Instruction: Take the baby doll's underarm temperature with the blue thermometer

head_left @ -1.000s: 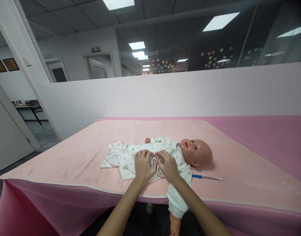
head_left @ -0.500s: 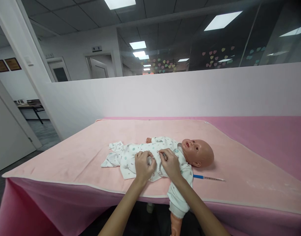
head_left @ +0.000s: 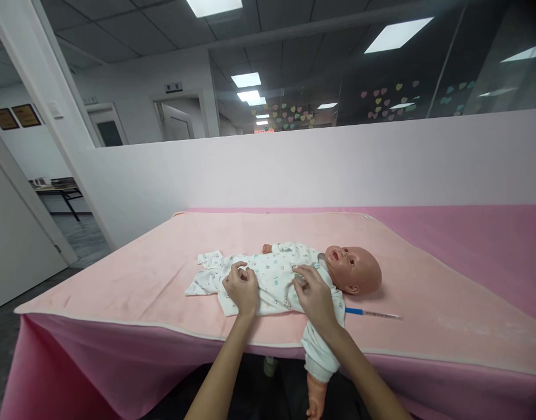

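A baby doll (head_left: 354,269) lies on its back, its head to the right, in white printed baby clothes (head_left: 270,271). My left hand (head_left: 242,291) is over the lower part of the clothes, its fingers curled in; whatever they may hold is hidden. Above the doll's chest is my right hand (head_left: 315,296), thumb and fingers a little apart, with nothing visible between them. The doll's near arm (head_left: 315,394) hangs over the table's front edge in its sleeve. A thermometer-like stick with a blue end (head_left: 354,311) lies beside the doll's shoulder.
A peach blanket (head_left: 132,274) covers much of the table over a pink cloth (head_left: 477,251). Behind it stands a white half wall (head_left: 294,169) with glass above. A white door (head_left: 20,216) is at the left. A shoe (head_left: 270,366) shows below the front edge.
My hands have moved apart from the doll's belly: the left one towards its legs, the right one slightly towards its chest. The right fingers have opened from a pinch.
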{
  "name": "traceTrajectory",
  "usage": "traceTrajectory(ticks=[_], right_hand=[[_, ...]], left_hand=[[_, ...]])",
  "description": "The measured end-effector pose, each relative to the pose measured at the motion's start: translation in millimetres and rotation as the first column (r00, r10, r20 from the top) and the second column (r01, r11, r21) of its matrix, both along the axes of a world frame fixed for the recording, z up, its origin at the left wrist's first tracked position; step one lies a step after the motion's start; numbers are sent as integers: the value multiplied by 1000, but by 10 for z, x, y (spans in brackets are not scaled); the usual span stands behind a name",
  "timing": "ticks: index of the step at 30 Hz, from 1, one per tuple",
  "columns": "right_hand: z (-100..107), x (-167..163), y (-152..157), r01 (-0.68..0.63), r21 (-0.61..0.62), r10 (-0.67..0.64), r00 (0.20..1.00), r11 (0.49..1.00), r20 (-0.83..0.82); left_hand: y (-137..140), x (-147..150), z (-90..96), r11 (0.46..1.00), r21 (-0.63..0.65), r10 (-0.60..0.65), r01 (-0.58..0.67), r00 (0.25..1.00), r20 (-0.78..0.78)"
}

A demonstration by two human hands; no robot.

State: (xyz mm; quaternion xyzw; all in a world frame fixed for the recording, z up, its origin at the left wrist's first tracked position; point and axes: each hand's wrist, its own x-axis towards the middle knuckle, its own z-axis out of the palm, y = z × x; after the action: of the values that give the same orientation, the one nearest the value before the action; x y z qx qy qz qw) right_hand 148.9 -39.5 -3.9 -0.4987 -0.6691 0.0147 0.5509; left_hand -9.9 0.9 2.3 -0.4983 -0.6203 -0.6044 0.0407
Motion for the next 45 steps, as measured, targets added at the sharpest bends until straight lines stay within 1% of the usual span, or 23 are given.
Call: traceTrajectory(ticks=[2, 4, 5, 7, 9, 12, 14, 17, 21, 24, 27, 29, 31, 33, 35, 37, 38, 39, 40, 41, 43, 44, 45], right_hand=[[-99, 231, -204, 109, 10, -109, 994, 994, -20], [-250, 590, -376, 295, 12, -295, 955, 955, -18], [-334, 802, -438, 386, -16, -386, 922, 922, 16], [-493, 1234, -512, 561, -63, -544, 820, 825, 179], [-603, 1594, -542, 557, -114, -491, 797, 823, 352], [-610, 1873, -576, 443, -262, -316, 855, 857, 412], [-491, 1891, -621, 386, -356, -258, 897, 851, 358], [-159, 1772, -718, 341, -433, -283, 939, 834, 195], [375, 1560, -824, 284, -418, -346, 935, 863, -80], [614, 1473, -816, 323, -345, -392, 907, 881, -152], [589, 1438, -736, 359, -297, -401, 911, 885, -92], [467, 1418, -679, 392, -258, -402, 916, 883, 15], [334, 1400, -648, 471, -185, -454, 882, 862, 127], [250, 1397, -652, 586, -107, -555, 801, 803, 224], [240, 1421, -676, 692, -66, -641, 698, 719, 319], [298, 1469, -701, 762, -104, -665, 615, 639, 423], [347, 1500, -711, 773, -153, -645, 606, 616, 465], [406, 1533, -718, 758, -216, -603, 629, 615, 490], [477, 1565, -726, 709, -293, -540, 688, 642, 484], [557, 1595, -735, 620, -378, -461, 775, 688, 432], [741, 1640, -763, 314, -519, -268, 950, 795, 163], [840, 1649, -780, 133, -531, -175, 984, 837, -30], [937, 1647, -797, -28, -492, -95, 970, 870, -224]], left_hand=[[16, 5, -9, 1000, -18, -12, 12, 999, -30], [25, 7, -14, 999, -30, -21, 20, 999, -43], [27, 8, -12, 999, -34, -28, 26, 998, -47], [28, 8, -2, 999, -38, -40, 38, 998, -54], [29, 9, 10, 998, -45, -50, 47, 997, -63], [35, 9, 15, 997, -60, -60, 56, 995, -76], [42, 8, 9, 997, -60, -60, 55, 995, -82], [48, 6, 2, 998, -42, -53, 49, 994, -99], [45, 4, 13, 998, -46, -55, 50, 992, -114], [46, 3, 18, 996, -64, -61, 54, 991, -115], [54, 1, 9, 996, -68, -63, 55, 991, -120], [58, -1, 4, 996, -70, -63, 55, 991, -119], [58, -1, 3, 995, -76, -66, 57, 991, -117], [55, 1, 9, 995, -83, -71, 62, 991, -116], [51, 4, 17, 994, -89, -78, 68, 990, -114], [47, 7, 24, 993, -92, -78, 68, 991, -112], [47, 8, 26, 994, -91, -78, 68, 991, -112], [47, 8, 27, 994, -88, -79, 69, 990, -113], [48, 7, 26, 994, -83, -81, 71, 990, -115], [50, 6, 25, 994, -78, -82, 73, 990, -118], [55, 2, 21, 995, -69, -86, 78, 988, -125], [58, 0, 18, 995, -67, -86, 78, 988, -128], [60, -2, 15, 995, -67, -85, 76, 988, -131]])
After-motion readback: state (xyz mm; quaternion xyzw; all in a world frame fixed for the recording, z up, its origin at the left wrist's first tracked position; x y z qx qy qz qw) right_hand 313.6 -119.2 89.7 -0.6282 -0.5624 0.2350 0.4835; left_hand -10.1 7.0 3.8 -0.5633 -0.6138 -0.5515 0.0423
